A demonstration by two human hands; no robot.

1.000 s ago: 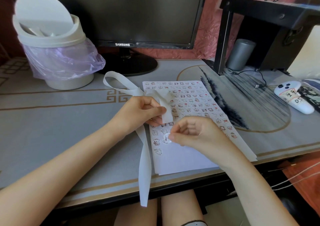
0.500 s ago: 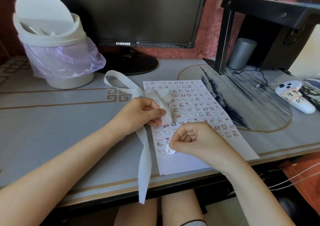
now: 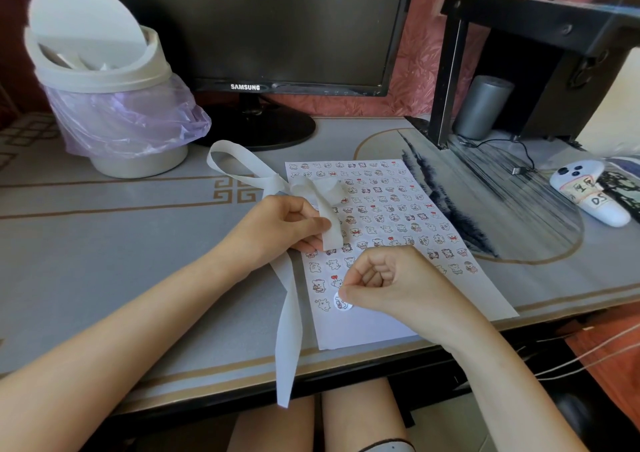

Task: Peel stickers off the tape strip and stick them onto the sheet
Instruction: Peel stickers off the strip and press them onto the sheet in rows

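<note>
One round sticker [image 3: 342, 302] lies on the sheet [image 3: 381, 216] under the right hand [image 3: 391, 281], which is curled shut and pinches it at its 9 o'clock edge. The left hand [image 3: 287, 226] pinches one tape strip [image 3: 288, 313], at 11 o'clock from the sticker. The strip runs 12 to 6 off the worktop [image 3: 104, 261]. The right hand is nearer.

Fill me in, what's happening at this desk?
A person is moving stickers from a white tape strip onto a sheet on the desk. The left hand pinches the strip above the sheet's left edge; its loose end hangs over the desk edge. The right hand is pressing a round sticker down near the sheet's bottom left. Most of the sheet is filled.
</note>
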